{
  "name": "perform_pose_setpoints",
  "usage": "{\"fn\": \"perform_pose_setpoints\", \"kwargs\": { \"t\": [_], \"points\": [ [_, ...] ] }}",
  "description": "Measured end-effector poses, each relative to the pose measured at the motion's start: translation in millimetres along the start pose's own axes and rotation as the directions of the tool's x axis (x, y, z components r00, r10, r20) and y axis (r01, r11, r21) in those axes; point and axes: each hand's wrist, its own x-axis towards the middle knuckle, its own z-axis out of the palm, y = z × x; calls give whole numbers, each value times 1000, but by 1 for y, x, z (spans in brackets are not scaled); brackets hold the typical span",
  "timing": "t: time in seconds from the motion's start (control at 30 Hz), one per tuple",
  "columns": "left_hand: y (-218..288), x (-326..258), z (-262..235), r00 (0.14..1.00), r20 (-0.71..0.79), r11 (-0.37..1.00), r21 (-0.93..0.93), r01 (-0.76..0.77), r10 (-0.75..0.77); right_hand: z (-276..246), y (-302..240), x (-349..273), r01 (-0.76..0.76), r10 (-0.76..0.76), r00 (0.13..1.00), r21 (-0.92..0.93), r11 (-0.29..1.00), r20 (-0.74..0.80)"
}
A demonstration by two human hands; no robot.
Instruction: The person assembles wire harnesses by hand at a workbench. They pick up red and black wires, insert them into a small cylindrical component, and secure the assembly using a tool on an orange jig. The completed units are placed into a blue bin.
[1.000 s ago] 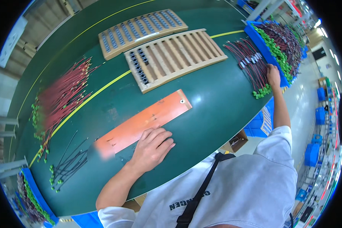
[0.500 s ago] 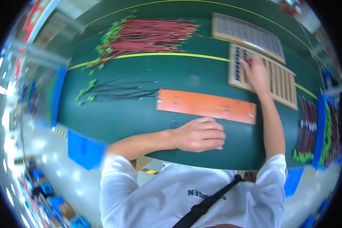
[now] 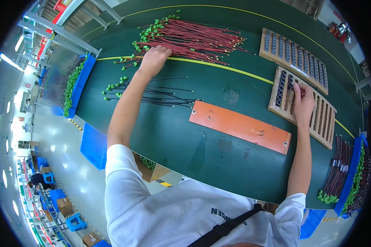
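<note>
Left hand: reaching to the far left, my left hand [image 3: 153,59] is resting palm-down on the near edge of the bundle of red wires [image 3: 189,39] — the fingers are curling into the strands, though I cannot tell whether any wire is actually being pinched.

Right hand: my right hand [image 3: 304,103] is sitting on the near wooden slotted tray [image 3: 317,119] at the right, fingertips bending together over a small dark part in one of its far slots; I am reading it as a closed pinch on that part.

Red wires: they are lying fanned across the far side of the green table [image 3: 181,140], green connectors bunching at their left ends, crossing the yellow line [image 3: 243,73].

Black wires: a thinner spread of black wires [image 3: 152,95] is lying just near of the red ones, beside my left forearm, green connectors at the left.

Orange plate: a long orange plate [image 3: 241,126] is lying flat in the middle — between my two arms, untouched.

Trays: a second wooden slotted tray [image 3: 294,57] is lying farther off, just beyond the one I am working at, its slots showing rows of dark parts.

Right edge: more red wires [image 3: 338,173] are hanging over a blue bin [image 3: 350,181] by my right elbow.
</note>
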Motion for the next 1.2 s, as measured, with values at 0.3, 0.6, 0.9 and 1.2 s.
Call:
{"fn": "perform_pose_setpoints", "kwargs": {
  "t": [0.3, 0.6, 0.9, 1.2],
  "points": [
    [-22, -19, -11, 993, 119, 992, -129, -4, 20, 0, 6, 1, -94, 92, 995, 64, 993, 47],
    [44, -29, -52, 980, 187, 912, -411, 11, 73, 2, 10, 2, -71, 67, 997, 114, 991, 35],
    [41, -38, -55, 975, 220, 906, -408, 109, -18, 3, 6, 0, -82, 76, 996, 123, 989, 52],
    [-130, -128, -107, 494, 124, -109, -992, 60, -861, 0, 9, 1, -70, 63, 996, 111, 991, 60]
  ]
}}
